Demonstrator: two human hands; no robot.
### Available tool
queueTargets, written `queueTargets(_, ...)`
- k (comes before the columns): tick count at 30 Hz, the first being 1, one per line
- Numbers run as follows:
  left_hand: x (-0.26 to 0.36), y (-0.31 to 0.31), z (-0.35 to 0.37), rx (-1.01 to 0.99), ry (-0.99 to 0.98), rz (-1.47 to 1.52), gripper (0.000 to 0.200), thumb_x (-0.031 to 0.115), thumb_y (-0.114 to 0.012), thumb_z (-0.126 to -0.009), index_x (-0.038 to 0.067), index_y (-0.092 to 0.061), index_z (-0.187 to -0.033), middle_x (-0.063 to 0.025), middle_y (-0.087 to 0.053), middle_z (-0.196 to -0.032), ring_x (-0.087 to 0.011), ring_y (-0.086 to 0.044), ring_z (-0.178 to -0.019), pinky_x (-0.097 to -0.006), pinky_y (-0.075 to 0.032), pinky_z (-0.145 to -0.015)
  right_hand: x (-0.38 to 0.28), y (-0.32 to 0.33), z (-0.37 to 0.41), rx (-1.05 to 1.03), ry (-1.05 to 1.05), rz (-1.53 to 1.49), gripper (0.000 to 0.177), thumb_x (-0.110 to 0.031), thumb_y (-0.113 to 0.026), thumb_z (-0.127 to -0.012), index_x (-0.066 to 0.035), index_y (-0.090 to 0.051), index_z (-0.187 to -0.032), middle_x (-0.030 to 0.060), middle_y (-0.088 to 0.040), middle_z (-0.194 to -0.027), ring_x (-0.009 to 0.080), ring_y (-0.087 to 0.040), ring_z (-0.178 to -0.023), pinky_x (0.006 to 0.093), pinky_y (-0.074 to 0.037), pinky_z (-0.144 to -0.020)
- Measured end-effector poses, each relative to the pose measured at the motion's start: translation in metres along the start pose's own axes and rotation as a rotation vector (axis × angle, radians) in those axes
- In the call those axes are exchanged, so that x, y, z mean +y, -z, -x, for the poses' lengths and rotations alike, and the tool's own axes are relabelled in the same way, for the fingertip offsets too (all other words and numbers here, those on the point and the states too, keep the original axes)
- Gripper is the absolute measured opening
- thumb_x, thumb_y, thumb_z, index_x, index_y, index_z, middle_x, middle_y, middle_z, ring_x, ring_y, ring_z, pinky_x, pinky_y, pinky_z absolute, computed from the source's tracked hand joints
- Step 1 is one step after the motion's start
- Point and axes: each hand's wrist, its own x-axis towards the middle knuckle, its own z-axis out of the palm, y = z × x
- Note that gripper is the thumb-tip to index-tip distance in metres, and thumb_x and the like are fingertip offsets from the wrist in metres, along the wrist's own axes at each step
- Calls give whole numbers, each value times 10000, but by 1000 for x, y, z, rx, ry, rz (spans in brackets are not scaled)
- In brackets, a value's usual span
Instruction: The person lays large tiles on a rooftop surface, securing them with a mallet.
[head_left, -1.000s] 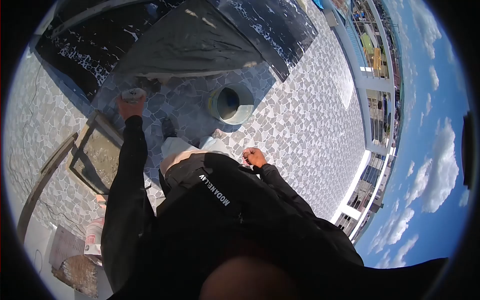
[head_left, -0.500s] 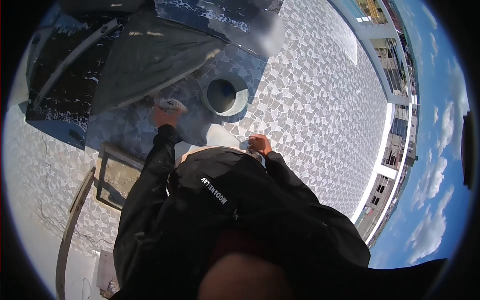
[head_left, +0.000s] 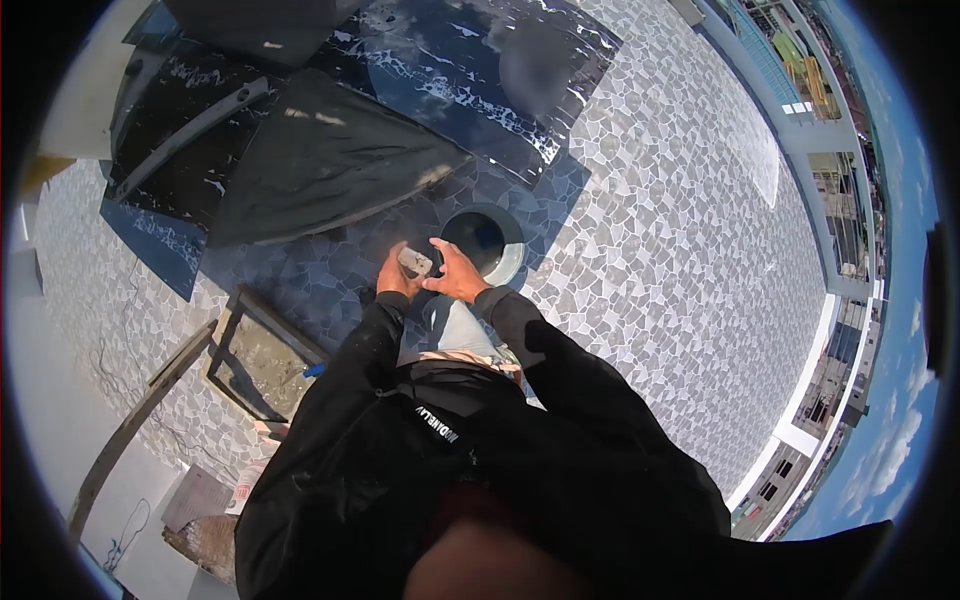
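Okay, I've got the pale block [head_left: 414,263] cupped in the left hand [head_left: 392,275]; the right hand [head_left: 460,274] curves half-open beside it, contact unclear. I'd want a light, even grip, elbows clear of the wooden tray's edge [head_left: 283,325] leftward and the bucket's rim [head_left: 513,262] close right; tiled floor [head_left: 650,270] gives room beyond.

Clouds [head_left: 893,457] dot the sky [head_left: 893,375] — beyond a white railing [head_left: 798,437].

The floor [head_left: 650,270], covered in grey and white stone-shaped pieces and partly shaded, carries a round bucket [head_left: 512,264] and, well apart to its left, a wooden-framed tray [head_left: 278,322] holding grey mix [head_left: 262,368]
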Motion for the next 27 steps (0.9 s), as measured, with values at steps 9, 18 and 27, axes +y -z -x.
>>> queueTargets(9, -108, 3, 21, -84, 19, -53, 824, 67, -713, -779, 89, -292, -1486, -181, -543, -1352, -287, -575, -1203, -380, -446, -1010, -17, -41, -12, 20, -23, 323, 524, -218, -681, -770, -6, -493, -1210, 259, -638, -1035, 436, -612, -1008, 479, -492, -880)
queueTargets(18, -329, 122, 121, -163, 696, -162, 381, 232, -669, -772, 150, -642, -1143, -114, -702, -975, -261, -678, -872, -371, -540, -788, -35, -80, -30, 194, -147, 334, 376, -178, -660, -786, 6, -473, -1054, 276, -622, -995, 446, -632, -935, 507, -514, -817)
queueTargets(27, -396, 233, 230, 131, 983, 698, 477, 164, -747, -838, 212, -544, -1267, -98, -677, -947, -261, -664, -783, -403, -520, -628, -32, -63, -48, 299, -241, 211, 406, -201, -684, -797, 30, -473, -1055, 301, -652, -959, 469, -629, -943, 497, -509, -833)
